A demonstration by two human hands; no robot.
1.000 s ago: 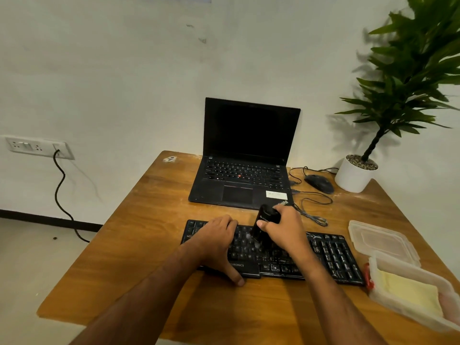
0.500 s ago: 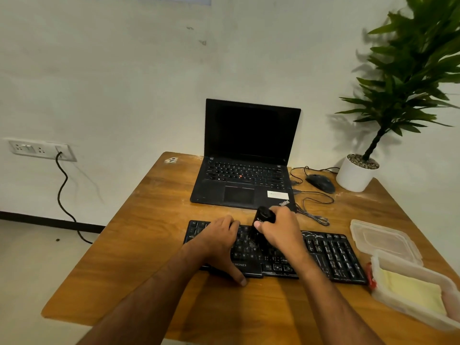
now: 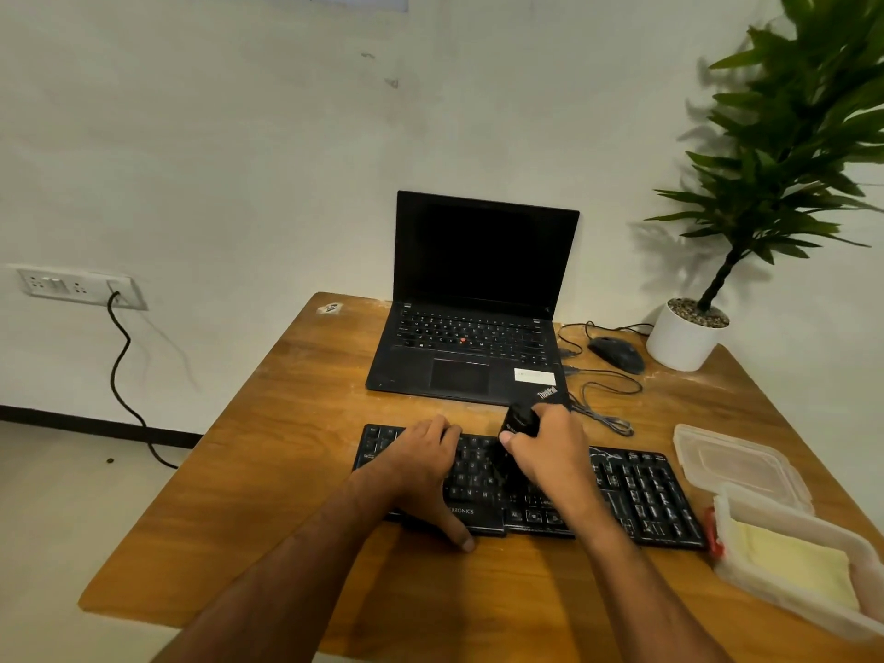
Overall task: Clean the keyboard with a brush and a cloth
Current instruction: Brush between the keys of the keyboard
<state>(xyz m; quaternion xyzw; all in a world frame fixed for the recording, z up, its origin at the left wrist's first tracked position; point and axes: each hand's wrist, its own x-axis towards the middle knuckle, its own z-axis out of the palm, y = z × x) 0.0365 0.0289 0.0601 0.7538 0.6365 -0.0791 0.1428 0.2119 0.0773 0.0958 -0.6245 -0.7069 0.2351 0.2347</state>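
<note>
Keyboard (image 3: 636,495), black, lies across the near middle of the counter (image 3: 287,447), long side toward me. My right hand (image 3: 550,452) is curled round a black brush (image 3: 519,423), held upright over the keys at mid-board; the lower end of the brush sits dark against the dark keys and I cannot tell whether it touches them. My left hand (image 3: 423,464) rests flat on the left part of the keyboard, fingers relaxed, thumb hooked over the front edge and touching the wood.

Behind the keyboard: black laptop (image 3: 478,299), lid up, screen dark. Just right of it a black mouse (image 3: 617,354) with its thin cable looping loose over the wood. Far right corner: white pot (image 3: 681,344) with a green leafy plant (image 3: 789,160), standing against the wall.

Right edge, beside the keyboard's end: clear plastic box (image 3: 746,567) holding a pale yellow cloth (image 3: 794,567); its lid (image 3: 736,461) lies flat just behind it.

Counter is brown wood grain, scuffed pale in places, with a small sticker near the far left corner. Wall (image 3: 239,136) is plain off-white, lightly marked. A switch-and-socket plate (image 3: 76,287) sits low on the left, a black cord (image 3: 122,366) hanging from it down to the pale floor (image 3: 57,519). Dark skirting strip along the base.
</note>
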